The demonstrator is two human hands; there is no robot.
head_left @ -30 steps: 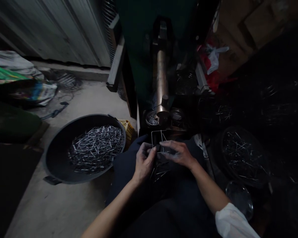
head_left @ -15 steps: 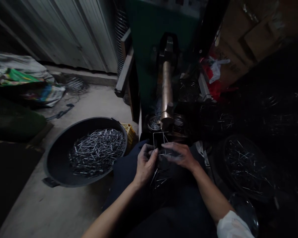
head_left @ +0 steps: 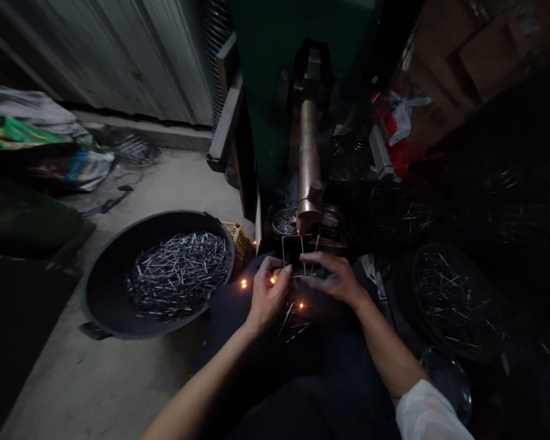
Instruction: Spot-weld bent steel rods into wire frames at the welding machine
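Note:
My left hand (head_left: 266, 299) is closed, thumb against fingers, on the left side of a bent metal wire (head_left: 283, 247) with squared corners. My right hand (head_left: 337, 278) pinches the right side of the wire work, where another thin rod (head_left: 318, 244) stands up beside the fingers. The wire's upper end touches or nearly touches the tip of a copper-coloured electrode arm (head_left: 308, 153) of a welding machine. Orange sparks (head_left: 273, 280) glow around my left hand and below the wire. Several loose wires (head_left: 296, 324) lie between my forearms, over my lap.
To the left stands a wide black basin (head_left: 98, 287) heaped with short metal wires (head_left: 178, 275), a yellow crate (head_left: 236, 238) behind it. A dark container of wires (head_left: 453, 293) is at the right. A small dish (head_left: 284, 221) sits beside the electrode; a metal bar (head_left: 227, 128) juts out left.
Sparks have appeared at the wire and around my hands. The wire work has tilted or risen slightly toward the electrode tip. Both hands keep their hold, and the view has shifted a little.

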